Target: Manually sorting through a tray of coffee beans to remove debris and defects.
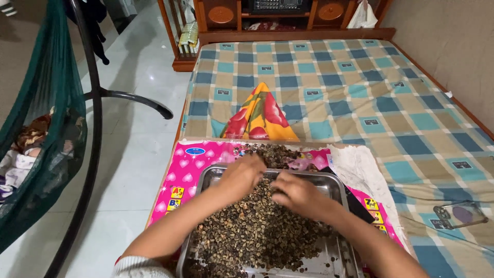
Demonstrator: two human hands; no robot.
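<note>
Beans (257,231) hide fingertips of both hands (267,185).

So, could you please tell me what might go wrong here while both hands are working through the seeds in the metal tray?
1. The seeds are heaped high in the metal tray; the left hand and right hand could push some over the rim.
2. A second pile lies loose on the pink mat beyond the tray, and may scatter onto the checked bedspread.
3. A dark flat object beside the right wrist might get knocked.
</note>
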